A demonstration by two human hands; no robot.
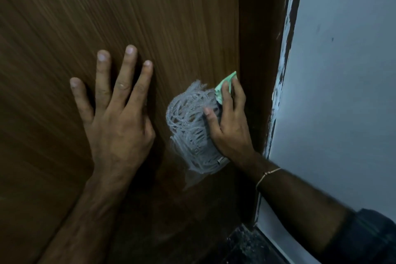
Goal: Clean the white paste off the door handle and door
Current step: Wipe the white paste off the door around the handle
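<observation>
**Two hands on a brown door smeared with white paste**

A person's left hand [115, 118] lies flat against a dark brown wood-grain door [107, 17], its fingers straight and spread wide, holding nothing. To its right, near the door's edge, a patch of white paste [188, 126] covers the wood in looping, scribbled streaks — it runs from about mid-height of the view downward, thinning to a faint smear at the bottom. The right hand [229, 122] presses a small green sponge [225, 83] against the upper right part of this patch; the fingers curl over the sponge, with only its green top corner showing above the fingertips. A thin cord bracelet [267, 176] circles the right wrist, and a dark sleeve [368, 233] covers the forearm lower down. Just below the right hand, a small bit of metal [220, 160] peeks through the paste — whether it is the door handle cannot be told. Right of the door stands a dark brown frame [257, 49], then a pale grey wall [342, 70].
</observation>
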